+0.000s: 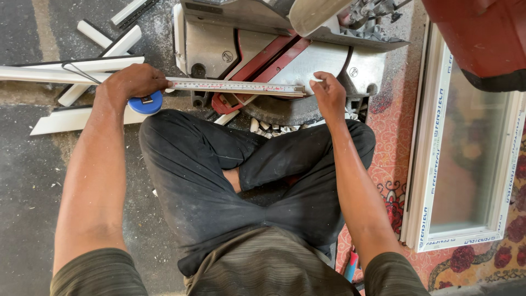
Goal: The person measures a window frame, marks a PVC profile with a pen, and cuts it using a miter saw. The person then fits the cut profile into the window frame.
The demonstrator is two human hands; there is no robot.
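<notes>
The round plastic tape measure case (146, 103) is bright blue, and its drawn-out metal blade (235, 86) is pale cream with fine dark and red marks. The metal mitre saw (296, 60) is silver-grey with dark red arms. The long plastic profile strips (66, 74) are white. The woven carpet (392, 137) is red with a flowered pattern. The glazed window frame (424, 164) is white. The concrete floor (27, 164) is dark grey.

Saw table (329, 66) dull metal (dusty); tape case (146, 103) smooth blue plastic.

Bright, even daylight; sharp focus
</notes>
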